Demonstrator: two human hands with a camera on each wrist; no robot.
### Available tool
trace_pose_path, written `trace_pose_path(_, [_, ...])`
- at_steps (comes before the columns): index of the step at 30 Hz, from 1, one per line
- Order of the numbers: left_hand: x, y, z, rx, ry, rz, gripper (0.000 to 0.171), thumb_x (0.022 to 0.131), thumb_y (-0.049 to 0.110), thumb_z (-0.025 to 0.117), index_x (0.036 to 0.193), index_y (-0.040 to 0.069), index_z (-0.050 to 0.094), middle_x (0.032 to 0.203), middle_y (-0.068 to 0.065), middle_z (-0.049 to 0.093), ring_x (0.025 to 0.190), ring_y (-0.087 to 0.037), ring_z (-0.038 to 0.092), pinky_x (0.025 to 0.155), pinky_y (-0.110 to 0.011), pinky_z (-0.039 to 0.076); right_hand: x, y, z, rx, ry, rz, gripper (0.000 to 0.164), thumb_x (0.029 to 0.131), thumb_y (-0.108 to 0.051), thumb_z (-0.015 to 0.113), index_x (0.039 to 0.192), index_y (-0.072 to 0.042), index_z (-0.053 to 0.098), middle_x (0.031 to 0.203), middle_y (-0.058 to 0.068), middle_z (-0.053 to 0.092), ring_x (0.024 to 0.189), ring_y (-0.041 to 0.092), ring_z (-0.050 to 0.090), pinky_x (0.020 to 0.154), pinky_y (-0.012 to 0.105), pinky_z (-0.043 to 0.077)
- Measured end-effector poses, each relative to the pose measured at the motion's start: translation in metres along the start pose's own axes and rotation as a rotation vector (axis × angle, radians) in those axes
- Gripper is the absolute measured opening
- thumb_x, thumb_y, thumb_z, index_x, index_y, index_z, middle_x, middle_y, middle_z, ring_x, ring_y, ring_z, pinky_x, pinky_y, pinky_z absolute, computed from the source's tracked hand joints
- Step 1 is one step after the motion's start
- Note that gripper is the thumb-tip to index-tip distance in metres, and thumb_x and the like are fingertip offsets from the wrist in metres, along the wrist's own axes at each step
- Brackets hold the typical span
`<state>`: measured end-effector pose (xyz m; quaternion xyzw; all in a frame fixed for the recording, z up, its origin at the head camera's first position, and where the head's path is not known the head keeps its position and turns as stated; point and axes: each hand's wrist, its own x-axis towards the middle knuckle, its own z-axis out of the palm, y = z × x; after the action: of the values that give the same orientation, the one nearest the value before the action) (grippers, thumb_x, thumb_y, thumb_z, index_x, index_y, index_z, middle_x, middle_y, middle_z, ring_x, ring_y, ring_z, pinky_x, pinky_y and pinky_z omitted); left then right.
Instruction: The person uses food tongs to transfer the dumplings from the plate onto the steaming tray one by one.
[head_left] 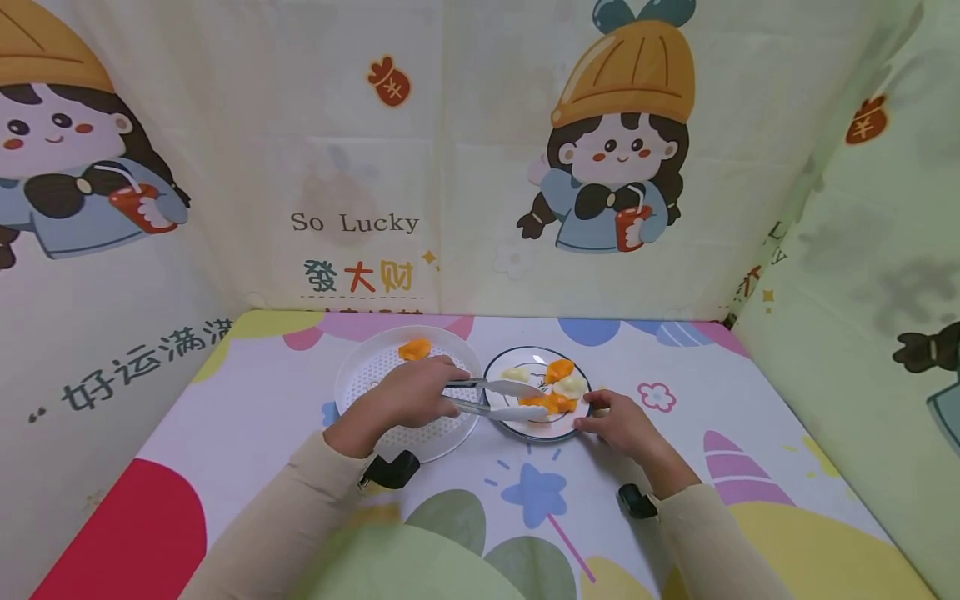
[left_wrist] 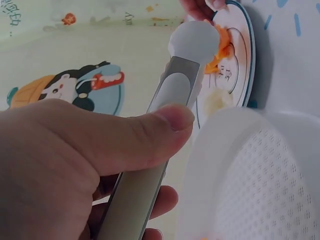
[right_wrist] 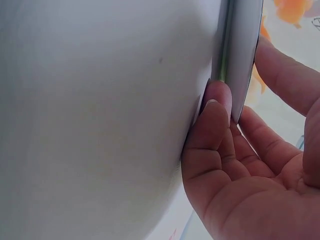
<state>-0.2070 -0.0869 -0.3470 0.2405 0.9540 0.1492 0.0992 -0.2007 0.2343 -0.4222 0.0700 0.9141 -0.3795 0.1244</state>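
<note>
My left hand grips a pair of metal tongs with pale tips, thumb pressed along one arm. The tips reach over a white plate with a dark blue rim, close to orange pieces on it; whether they pinch one, I cannot tell. Another orange piece and pale yellowish pieces also lie on this plate. At its right edge, my right hand pinches the rim, thumb above and fingers beneath in the right wrist view.
Left of the plate stands a round white perforated tray, partly beneath my left forearm. One orange piece lies near its far side. The patterned tabletop meets cartoon-printed cloth walls behind and at the sides.
</note>
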Motion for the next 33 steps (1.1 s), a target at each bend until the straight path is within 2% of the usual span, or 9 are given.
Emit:
trace_pose_path(7, [-0.019, -0.019, -0.014, 0.025, 0.044, 0.027, 0.05, 0.087, 0.023, 0.079, 0.134, 0.013, 0.065, 0.125, -0.006, 0.062, 0.1, -0.021, 0.055, 0.081, -0.038, 0.05, 0.0, 0.0, 0.0, 0.004, 0.005, -0.003, 0.057, 0.087, -0.025, 0.079, 0.134, -0.002, 0.057, 0.128, 0.021, 0.057, 0.101, 0.031, 0.055, 0.087, 0.042, 0.053])
trace_pose_path(10, [-0.028, -0.031, -0.019, 0.025, 0.069, -0.001, 0.052, 0.088, 0.023, 0.078, 0.136, 0.011, 0.063, 0.132, -0.01, 0.06, 0.109, -0.027, 0.055, 0.088, -0.044, 0.051, -0.001, 0.0, 0.001, 0.003, 0.011, -0.005, 0.056, 0.087, -0.025, 0.079, 0.134, -0.001, 0.057, 0.128, 0.021, 0.057, 0.102, 0.031, 0.055, 0.088, 0.043, 0.053])
trace_pose_path(13, [-0.036, -0.044, -0.022, 0.004, 0.095, -0.04, 0.054, 0.088, 0.022, 0.078, 0.138, 0.009, 0.061, 0.134, -0.013, 0.058, 0.111, -0.03, 0.055, 0.089, -0.049, 0.051, -0.001, 0.0, 0.001, 0.008, 0.013, -0.005, 0.056, 0.087, -0.024, 0.079, 0.133, -0.001, 0.057, 0.128, 0.021, 0.057, 0.102, 0.031, 0.055, 0.087, 0.042, 0.054])
trace_pose_path(18, [-0.046, -0.062, -0.028, -0.006, 0.143, -0.117, 0.056, 0.088, 0.022, 0.078, 0.139, 0.008, 0.06, 0.132, -0.017, 0.057, 0.108, -0.033, 0.056, 0.084, -0.049, 0.053, -0.001, 0.0, 0.001, 0.011, 0.016, -0.007, 0.056, 0.087, -0.024, 0.079, 0.133, -0.001, 0.057, 0.127, 0.021, 0.057, 0.101, 0.031, 0.055, 0.086, 0.041, 0.054])
trace_pose_path(23, [-0.05, -0.075, -0.027, 0.002, 0.167, -0.167, 0.059, 0.088, 0.021, 0.078, 0.14, 0.004, 0.057, 0.132, -0.021, 0.056, 0.108, -0.035, 0.056, 0.083, -0.049, 0.053, -0.001, 0.001, 0.001, 0.013, 0.02, -0.004, 0.056, 0.087, -0.023, 0.08, 0.133, -0.001, 0.057, 0.127, 0.021, 0.057, 0.102, 0.031, 0.055, 0.087, 0.041, 0.054])
trace_pose_path(33, [-0.047, -0.092, -0.018, -0.003, 0.174, -0.247, 0.061, 0.088, 0.022, 0.078, 0.141, 0.002, 0.055, 0.135, -0.025, 0.054, 0.114, -0.04, 0.054, 0.088, -0.056, 0.051, -0.001, 0.001, 0.002, 0.013, 0.014, -0.012, 0.056, 0.088, -0.023, 0.079, 0.134, -0.001, 0.057, 0.128, 0.021, 0.057, 0.103, 0.031, 0.055, 0.089, 0.043, 0.053])
